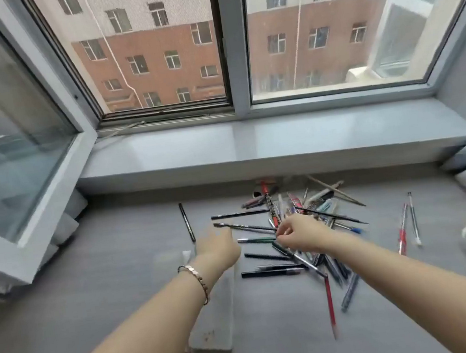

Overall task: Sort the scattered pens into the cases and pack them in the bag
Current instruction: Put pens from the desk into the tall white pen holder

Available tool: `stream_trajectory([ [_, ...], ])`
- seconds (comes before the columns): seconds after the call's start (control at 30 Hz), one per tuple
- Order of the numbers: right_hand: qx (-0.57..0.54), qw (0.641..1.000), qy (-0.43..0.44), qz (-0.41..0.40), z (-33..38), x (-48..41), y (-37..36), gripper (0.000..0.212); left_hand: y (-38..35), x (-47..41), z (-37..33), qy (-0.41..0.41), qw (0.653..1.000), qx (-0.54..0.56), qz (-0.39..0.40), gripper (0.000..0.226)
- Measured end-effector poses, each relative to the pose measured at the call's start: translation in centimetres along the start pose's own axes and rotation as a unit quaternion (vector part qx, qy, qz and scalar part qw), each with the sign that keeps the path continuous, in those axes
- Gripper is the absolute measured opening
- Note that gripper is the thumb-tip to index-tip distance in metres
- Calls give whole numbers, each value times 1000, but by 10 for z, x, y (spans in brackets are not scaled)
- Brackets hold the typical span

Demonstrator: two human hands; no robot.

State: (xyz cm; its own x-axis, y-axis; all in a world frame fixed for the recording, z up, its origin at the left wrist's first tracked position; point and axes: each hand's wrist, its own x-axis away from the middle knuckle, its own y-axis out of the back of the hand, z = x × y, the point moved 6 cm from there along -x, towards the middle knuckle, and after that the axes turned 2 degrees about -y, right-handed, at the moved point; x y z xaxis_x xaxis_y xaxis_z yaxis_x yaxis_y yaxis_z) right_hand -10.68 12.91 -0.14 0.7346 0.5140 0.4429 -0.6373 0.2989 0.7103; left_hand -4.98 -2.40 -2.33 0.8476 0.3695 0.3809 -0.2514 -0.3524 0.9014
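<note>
Many pens (298,212) nearby; right fingers (283,233) tight on green pen (256,240), left fingers (214,236) unclear.

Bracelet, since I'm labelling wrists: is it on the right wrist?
No, the bracelet sits just behind the left hand, on that wrist.

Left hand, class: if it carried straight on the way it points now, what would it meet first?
Most likely the thin dark pen lying crosswise just beyond the left hand; its end sits right at the hand's blurred front. Depth is unclear, so the hand might pass above it.
</note>
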Motion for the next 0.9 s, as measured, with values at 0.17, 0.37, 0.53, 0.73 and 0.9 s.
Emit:
stream_trajectory([
  [0.17,-30,999,-34,10,-12,-9,-28,24,-24,20,46,43,998,11,-34,33],
  [0.37,-76,997,-29,7,-5,-19,-46,22,-26,26,105,128,988,-30,-80,65],
  [0.53,-72,996,-38,26,-1,-23,-65,21,-37,18,143,180,983,33,-8,80],
  [0.73,-82,994,-16,67,27,-28,-96,22,-55,14,150,162,986,-9,51,96],
  [0.9,-73,995,-6,68,40,-30,-104,21,-45,10,143,176,984,-2,11,100],
])
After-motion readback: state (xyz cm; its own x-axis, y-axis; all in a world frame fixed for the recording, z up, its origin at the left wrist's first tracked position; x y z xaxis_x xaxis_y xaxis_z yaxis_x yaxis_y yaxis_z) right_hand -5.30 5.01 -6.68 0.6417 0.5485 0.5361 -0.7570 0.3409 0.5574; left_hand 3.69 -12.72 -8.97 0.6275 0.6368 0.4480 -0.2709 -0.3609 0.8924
